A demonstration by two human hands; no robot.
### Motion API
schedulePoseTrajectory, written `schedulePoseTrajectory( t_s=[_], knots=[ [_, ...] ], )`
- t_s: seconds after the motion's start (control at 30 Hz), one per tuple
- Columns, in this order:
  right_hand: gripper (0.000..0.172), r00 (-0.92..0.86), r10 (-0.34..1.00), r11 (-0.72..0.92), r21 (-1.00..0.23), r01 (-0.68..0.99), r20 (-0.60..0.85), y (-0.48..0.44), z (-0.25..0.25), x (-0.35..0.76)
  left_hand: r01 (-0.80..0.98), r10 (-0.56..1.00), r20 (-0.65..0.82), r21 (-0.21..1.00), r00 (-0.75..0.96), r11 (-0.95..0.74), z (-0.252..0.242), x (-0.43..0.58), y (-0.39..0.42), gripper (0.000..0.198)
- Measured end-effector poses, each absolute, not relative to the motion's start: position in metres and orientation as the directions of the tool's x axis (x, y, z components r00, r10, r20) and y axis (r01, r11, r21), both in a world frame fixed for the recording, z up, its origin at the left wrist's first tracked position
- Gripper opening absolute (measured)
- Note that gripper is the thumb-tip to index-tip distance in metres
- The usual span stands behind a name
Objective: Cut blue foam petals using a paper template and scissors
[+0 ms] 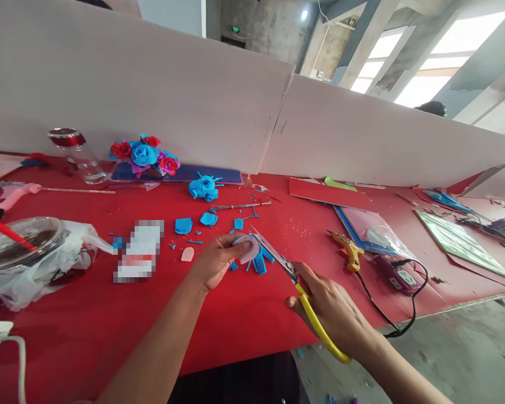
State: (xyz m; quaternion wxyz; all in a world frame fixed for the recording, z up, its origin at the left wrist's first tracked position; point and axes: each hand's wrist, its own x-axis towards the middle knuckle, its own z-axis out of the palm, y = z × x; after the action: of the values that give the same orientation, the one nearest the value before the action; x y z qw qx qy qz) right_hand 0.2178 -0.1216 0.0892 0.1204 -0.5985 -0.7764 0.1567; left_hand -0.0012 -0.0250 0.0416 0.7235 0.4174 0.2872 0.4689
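Between the thumb and fingers of my left hand (214, 261) is a pale pink rounded paper piece (249, 251), with blue paper behind it. My right hand (334, 306) grips scissors (315, 325) with yellow handles. Their blades point up and left, close to the right edge of the held paper. Blue paper strips (260, 262) show just under it. Left of my hands lie blue petal-shaped pieces (183, 225) and another pale pink rounded piece (187, 255) on the red table (235, 336). Blue paper flowers (204, 187) sit further back.
A bouquet (145, 154), a glass bottle (79, 157) and a bagged cup (33, 247) stand left. A pink glue gun (14, 195) lies there too. On the right are a yellow glue gun (347, 249), a corded purple box (398, 274) and sheets. A white partition (172, 84) runs behind.
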Motion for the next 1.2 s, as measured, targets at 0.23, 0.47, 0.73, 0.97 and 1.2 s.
schedulePoseTrajectory(
  t_s=[0.23,0.47,0.73,0.97,1.2],
  knots=[
    [0.038,-0.266,0.962,0.272,-0.202,0.941,0.057,-0.118,0.089,0.216,-0.402,0.9,0.022,0.9,0.436,0.172,0.044,-0.003,-0.027,0.016],
    [0.037,-0.288,0.949,0.306,-0.157,0.939,0.127,-0.118,0.088,0.216,-0.393,0.907,0.001,0.901,0.422,0.182,0.043,-0.003,-0.026,0.018],
    [0.038,-0.337,0.927,0.353,-0.078,0.932,0.163,-0.12,0.087,0.222,-0.361,0.87,0.033,0.917,0.492,0.169,0.04,-0.004,-0.025,0.019],
    [0.044,-0.346,0.932,0.354,-0.072,0.932,0.104,-0.124,0.089,0.229,-0.307,0.867,0.004,0.936,0.498,0.173,0.04,-0.005,-0.025,0.018],
    [0.04,-0.155,0.987,0.15,-0.13,0.98,-0.034,-0.107,0.081,0.235,-0.308,0.902,0.011,0.942,0.432,0.136,0.044,-0.006,-0.023,0.017]
  ],
)
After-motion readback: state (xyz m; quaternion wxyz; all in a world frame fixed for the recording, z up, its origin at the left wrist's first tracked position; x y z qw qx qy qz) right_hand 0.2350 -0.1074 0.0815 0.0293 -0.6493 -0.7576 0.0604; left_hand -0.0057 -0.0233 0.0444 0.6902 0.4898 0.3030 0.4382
